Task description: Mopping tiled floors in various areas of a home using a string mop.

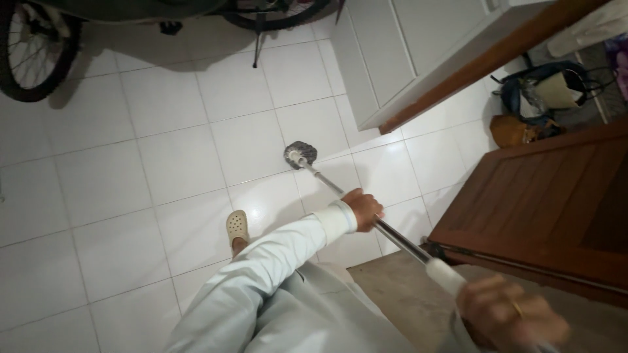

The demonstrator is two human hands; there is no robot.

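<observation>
I hold a mop with a metal pole (340, 191) and a white grip near its top. Its grey round mop head (301, 153) rests on the white tiled floor (163, 170). My left hand (364, 208), in a pale long sleeve, is closed around the middle of the pole. My right hand (507, 317), blurred at the bottom right with a ring on one finger, grips the upper end by the white grip. My foot in a cream clog (237, 226) stands on the tiles just left of the pole.
A bicycle wheel (29, 49) stands at the top left and a second wheel with a kickstand (261, 33) at the top. A white cabinet (399, 59) is ahead. An open brown wooden door (549, 202) is at the right, with bags (536, 104) on the floor beyond.
</observation>
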